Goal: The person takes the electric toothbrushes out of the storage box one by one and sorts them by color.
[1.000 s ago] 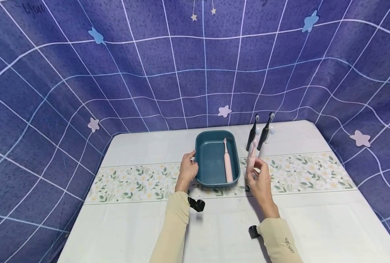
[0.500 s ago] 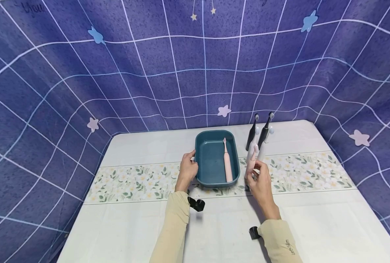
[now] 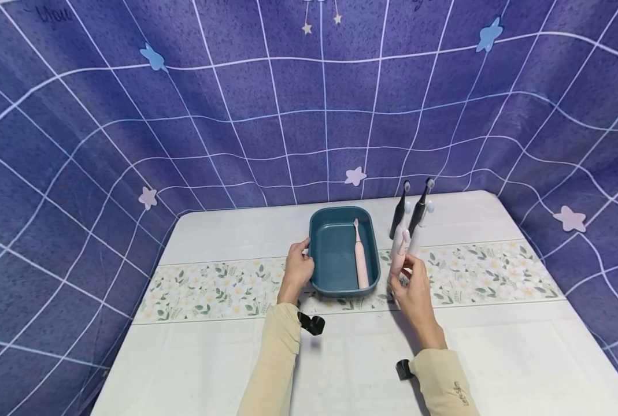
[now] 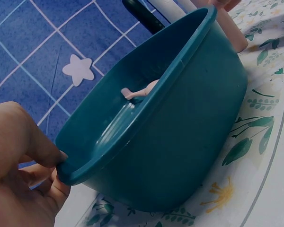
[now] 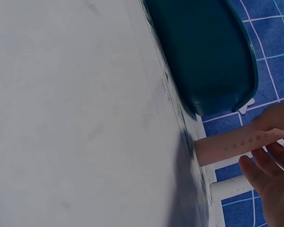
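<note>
A teal plastic basin (image 3: 340, 292) stands on the table, and a pink electric toothbrush (image 3: 361, 266) lies inside along its right side. My left hand (image 3: 298, 269) holds the basin's left rim; the left wrist view shows the thumb (image 4: 49, 153) on the rim and fingers curled below it. To the right of the basin, my right hand (image 3: 414, 290) grips a second pink electric toothbrush (image 3: 398, 264) by its handle. This toothbrush is upright, head up, its base (image 5: 202, 153) right at the tabletop in the right wrist view.
Behind the right hand stand two black electric toothbrushes (image 3: 399, 219) and two white ones (image 3: 415, 240), all upright. A floral band (image 3: 225, 289) crosses the white table (image 3: 199, 364). Blue curtain (image 3: 267, 133) with white grid lines closes off the back and sides.
The pink toothbrush in my right hand has come down slightly, and the hand has shifted a little toward me. My left hand and the basin have stayed in place.
</note>
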A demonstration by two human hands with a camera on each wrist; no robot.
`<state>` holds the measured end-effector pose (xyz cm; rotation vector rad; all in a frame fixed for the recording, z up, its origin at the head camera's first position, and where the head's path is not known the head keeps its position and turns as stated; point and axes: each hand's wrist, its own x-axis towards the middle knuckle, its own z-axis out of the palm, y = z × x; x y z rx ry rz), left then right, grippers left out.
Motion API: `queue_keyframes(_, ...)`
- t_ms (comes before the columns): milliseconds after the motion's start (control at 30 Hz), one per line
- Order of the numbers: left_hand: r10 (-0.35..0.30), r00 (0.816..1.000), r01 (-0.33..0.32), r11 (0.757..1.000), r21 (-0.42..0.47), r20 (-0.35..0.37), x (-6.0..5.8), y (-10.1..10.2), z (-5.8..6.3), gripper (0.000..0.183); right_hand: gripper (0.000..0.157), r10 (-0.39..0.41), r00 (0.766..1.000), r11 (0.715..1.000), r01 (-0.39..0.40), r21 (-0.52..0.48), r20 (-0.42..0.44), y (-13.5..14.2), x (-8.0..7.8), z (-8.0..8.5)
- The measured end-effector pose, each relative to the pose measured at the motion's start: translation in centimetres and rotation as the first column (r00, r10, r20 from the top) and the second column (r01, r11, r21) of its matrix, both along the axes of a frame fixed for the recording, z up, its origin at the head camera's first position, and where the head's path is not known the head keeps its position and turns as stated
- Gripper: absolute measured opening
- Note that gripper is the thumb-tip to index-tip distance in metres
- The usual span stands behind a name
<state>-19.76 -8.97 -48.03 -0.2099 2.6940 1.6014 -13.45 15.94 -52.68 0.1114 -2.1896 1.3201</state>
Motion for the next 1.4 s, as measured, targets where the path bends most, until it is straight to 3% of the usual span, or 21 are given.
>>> queue_keyframes(233, 0.006, 1.0, -0.006, 1.0, -0.011, 0.0, -0.1, 0.0, -0.1, 0.052, 0.059, -0.007, 0.999, 1.0, 0.005, -0.031, -0.045, 0.1, 0.6, 0.6)
queue_keyframes(433, 0.006, 1.0, -0.006, 1.0, 0.007, 0.014, -0.2, 0.0, 0.0, 0.053, 0.061, -0.036, 0.999, 0.993, 0.032, -0.11, -0.028, 0.3, 1.6, 1.7)
queue_keyframes(667, 0.008, 1.0, -0.008, 1.0, -0.006, 0.012, -0.2, -0.1, 0.1, 0.052, 0.055, -0.022, 0.997, 0.975, 0.004, -0.221, -0.078, -0.9, 4.1, 6.1)
queue_keyframes(833, 0.007, 1.0, -0.007, 1.0, -0.014, 0.009, -0.3, -0.1, 0.2, 0.053, 0.052, 0.009, 0.99, 0.971, -0.042, -0.234, -0.14, -2.0, 4.8, 7.5)
queue_keyframes(967, 0.008, 1.0, -0.008, 1.0, -0.013, 0.011, -0.4, -0.1, 0.1, 0.054, 0.052, 0.069, 0.981, 0.968, -0.11, -0.226, -0.183, -3.0, 4.8, 8.0)
queue_keyframes(1167, 0.013, 1.0, -0.013, 1.0, -0.014, 0.014, -0.4, -0.1, 0.1, 0.052, 0.053, 0.16, 0.971, 0.965, -0.191, -0.18, -0.177, -4.4, 4.4, 8.5)
queue_keyframes(1400, -0.001, 1.0, 0.001, 1.0, -0.018, 0.014, -0.2, 0.0, 0.0, 0.053, 0.059, 0.191, 0.975, 0.972, -0.204, -0.117, -0.114, -5.2, 2.2, 6.3)
